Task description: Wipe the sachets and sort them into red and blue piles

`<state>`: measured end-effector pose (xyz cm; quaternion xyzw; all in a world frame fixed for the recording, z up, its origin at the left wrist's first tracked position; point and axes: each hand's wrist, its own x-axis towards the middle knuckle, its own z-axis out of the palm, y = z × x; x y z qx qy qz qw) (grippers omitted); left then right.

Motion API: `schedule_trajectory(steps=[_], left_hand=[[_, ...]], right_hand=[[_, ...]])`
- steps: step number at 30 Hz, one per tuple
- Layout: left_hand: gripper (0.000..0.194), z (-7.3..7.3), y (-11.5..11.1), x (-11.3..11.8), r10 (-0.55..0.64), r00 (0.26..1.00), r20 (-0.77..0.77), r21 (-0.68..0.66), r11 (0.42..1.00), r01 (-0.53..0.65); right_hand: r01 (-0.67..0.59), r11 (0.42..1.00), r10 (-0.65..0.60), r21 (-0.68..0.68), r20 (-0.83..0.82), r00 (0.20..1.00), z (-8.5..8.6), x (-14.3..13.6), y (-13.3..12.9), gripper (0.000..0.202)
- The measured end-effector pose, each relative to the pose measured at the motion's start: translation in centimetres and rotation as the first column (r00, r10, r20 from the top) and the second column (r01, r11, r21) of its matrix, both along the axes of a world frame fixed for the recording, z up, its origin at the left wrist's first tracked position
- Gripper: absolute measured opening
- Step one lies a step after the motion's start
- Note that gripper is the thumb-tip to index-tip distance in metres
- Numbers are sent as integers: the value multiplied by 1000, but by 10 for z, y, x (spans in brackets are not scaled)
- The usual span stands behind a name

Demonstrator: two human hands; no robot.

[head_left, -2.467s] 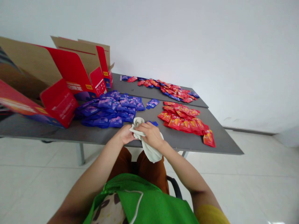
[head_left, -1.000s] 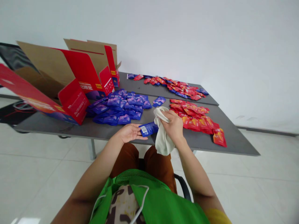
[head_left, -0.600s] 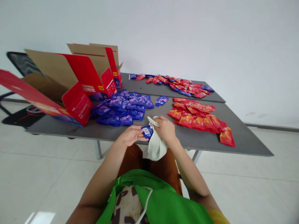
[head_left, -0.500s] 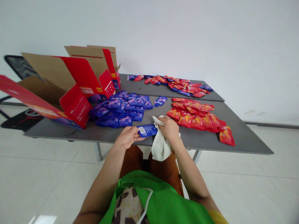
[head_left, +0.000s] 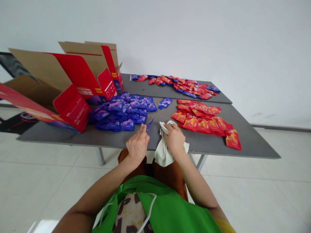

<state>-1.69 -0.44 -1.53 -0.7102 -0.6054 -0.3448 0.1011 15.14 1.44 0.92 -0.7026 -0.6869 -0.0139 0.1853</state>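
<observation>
Between the fingers of my left hand (head_left: 138,142) is a blue pouch (head_left: 150,124), seen nearly edge-on above the table's front part. My right hand (head_left: 174,137) grips a white cloth (head_left: 165,153), which hangs down over the table's front edge. A heap of blue pouches (head_left: 127,111) lies just beyond my left hand, and a single blue pouch (head_left: 165,103) rests flat to the right of that heap. Red pouches (head_left: 199,118) are laid in overlapping rows to the right of my right hand.
Open red cartons (head_left: 77,106) with raised flaps stand along the left side of the grey table (head_left: 252,139). Mixed red and blue pouches (head_left: 187,86) lie along the far part, near the wall. One red pouch (head_left: 233,139) sits at the right end of the rows.
My left hand has turned over and drawn the blue pouch away from the cloth, tilting it from flat to edge-on. My right hand still holds the cloth. The view has shifted slightly.
</observation>
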Motion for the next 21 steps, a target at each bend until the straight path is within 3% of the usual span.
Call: schedule_trajectory(steps=[2,4,7,9,11,16,18,21], left_hand=[[41,-12,2,-1,-155,984,-88,25,987,158],[41,-14,4,-4,-290,939,-185,-27,957,290],[41,0,6,-11,-363,886,-288,-188,929,319],[40,21,7,-21,-299,902,-310,-257,940,223],[38,49,7,-34,-167,937,-307,-244,965,91],[43,122,32,-64,150,946,-286,-14,987,-161],[44,135,57,-72,187,929,-318,49,982,-181],[45,129,100,-77,177,887,-427,33,983,-180]], right_hand=[[10,1000,-10,4,-8,1000,-1,-2,0,29],[22,1000,-22,14,-11,1000,-2,-4,0,29],[38,998,-37,42,-13,999,-4,-6,-1,28],[37,998,-37,59,-17,999,-5,-6,-1,28],[32,997,-31,72,-27,999,-6,-6,-1,28],[34,995,-28,92,-58,998,-9,-3,-3,28],[37,994,-31,101,-64,997,-10,-3,-3,28],[40,993,-32,109,-75,997,-13,-2,-3,28]])
